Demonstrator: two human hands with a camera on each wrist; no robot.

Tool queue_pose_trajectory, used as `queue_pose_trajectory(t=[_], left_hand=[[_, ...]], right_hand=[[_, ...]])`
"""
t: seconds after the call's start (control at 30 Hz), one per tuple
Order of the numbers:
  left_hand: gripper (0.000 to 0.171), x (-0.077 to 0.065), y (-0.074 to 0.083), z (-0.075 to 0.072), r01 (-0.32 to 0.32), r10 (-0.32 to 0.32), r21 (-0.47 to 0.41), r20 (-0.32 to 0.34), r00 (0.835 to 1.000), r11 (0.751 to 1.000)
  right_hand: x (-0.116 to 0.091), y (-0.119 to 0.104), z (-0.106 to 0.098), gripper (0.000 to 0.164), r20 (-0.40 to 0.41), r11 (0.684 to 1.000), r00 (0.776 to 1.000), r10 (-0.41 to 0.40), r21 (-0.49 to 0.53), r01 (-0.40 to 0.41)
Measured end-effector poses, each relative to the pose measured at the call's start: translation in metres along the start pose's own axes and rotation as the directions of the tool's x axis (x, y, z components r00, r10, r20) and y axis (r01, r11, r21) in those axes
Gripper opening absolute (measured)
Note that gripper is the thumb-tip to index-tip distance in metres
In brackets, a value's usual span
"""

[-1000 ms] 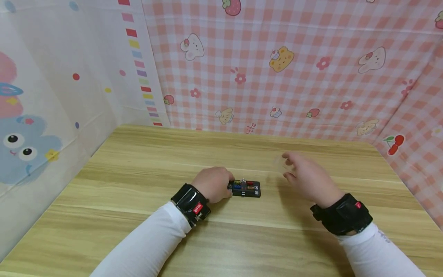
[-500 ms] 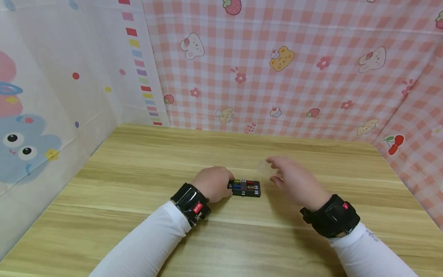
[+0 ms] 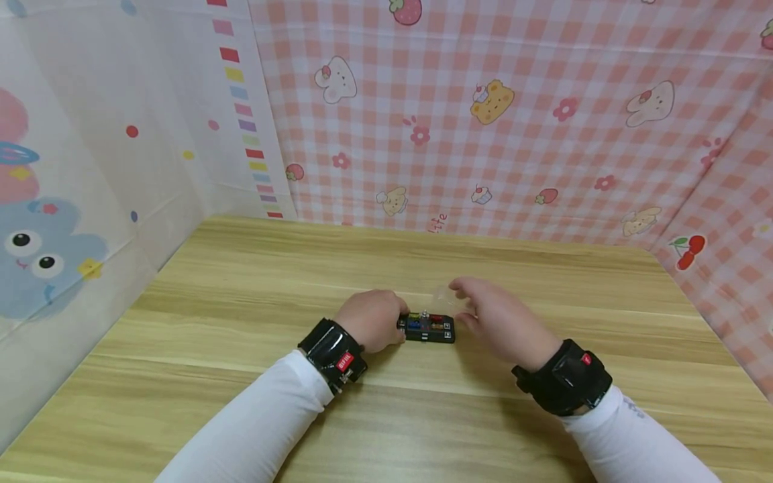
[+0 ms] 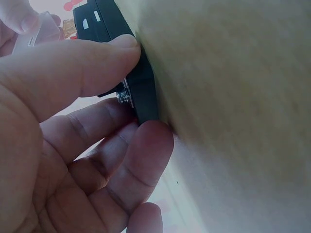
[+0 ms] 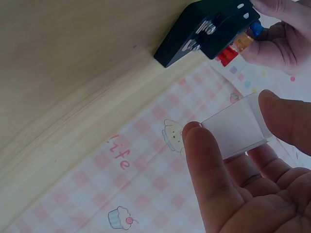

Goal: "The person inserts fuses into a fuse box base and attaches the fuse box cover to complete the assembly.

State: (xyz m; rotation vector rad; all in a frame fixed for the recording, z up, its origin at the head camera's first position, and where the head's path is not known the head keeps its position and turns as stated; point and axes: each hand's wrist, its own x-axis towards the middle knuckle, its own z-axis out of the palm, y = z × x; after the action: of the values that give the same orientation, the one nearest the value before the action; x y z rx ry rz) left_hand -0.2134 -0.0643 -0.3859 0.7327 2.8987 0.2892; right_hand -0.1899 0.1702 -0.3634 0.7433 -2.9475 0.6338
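My left hand [image 3: 370,322] grips the left end of a black fuse block [image 3: 430,337], thumb on the near side and fingers on the far side. The block lies on the table, its top showing yellow, red, blue and orange blade fuses and a metal stud. In the right wrist view, screw terminals stand at its end and red and orange fuses [image 5: 243,41] stick out of it. A clear plastic cover [image 5: 235,128] is pinched between the thumb and fingers of my right hand [image 3: 510,325], just behind and above the block's right end, apart from it.
The wood-grain table [image 3: 241,268] spreads around both hands. A pink checked curtain [image 3: 447,147] hangs behind it, and a white patterned curtain [image 3: 90,188] borders the left side.
My right hand has moved left with the clear cover, from right of the fuse block to close beside its right end. The left hand and the block have stayed in place.
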Motion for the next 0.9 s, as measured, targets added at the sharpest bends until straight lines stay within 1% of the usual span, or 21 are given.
queue_pose_trajectory(t=[0.17,0.47,0.7,0.9], left_hand=[[0.036,0.001,-0.001,0.000,-0.007,0.007,0.005,0.000,1.000,1.000],[0.026,0.001,-0.002,0.000,-0.018,0.018,-0.012,-0.004,1.000,1.000],[0.022,0.001,-0.002,0.000,-0.023,0.023,-0.016,-0.008,1.000,1.000],[0.018,0.002,-0.002,0.000,-0.024,0.023,-0.021,-0.013,1.000,0.999]], right_hand=[[0.002,-0.004,0.003,0.042,0.001,1.000,1.000,-0.026,0.002,0.026],[0.004,-0.009,0.009,0.039,0.020,0.999,0.999,-0.043,0.001,0.043],[0.006,-0.012,0.014,0.040,0.013,0.994,0.995,-0.101,-0.047,0.102],[0.009,-0.014,0.019,0.039,0.024,0.992,0.993,-0.112,-0.061,0.113]])
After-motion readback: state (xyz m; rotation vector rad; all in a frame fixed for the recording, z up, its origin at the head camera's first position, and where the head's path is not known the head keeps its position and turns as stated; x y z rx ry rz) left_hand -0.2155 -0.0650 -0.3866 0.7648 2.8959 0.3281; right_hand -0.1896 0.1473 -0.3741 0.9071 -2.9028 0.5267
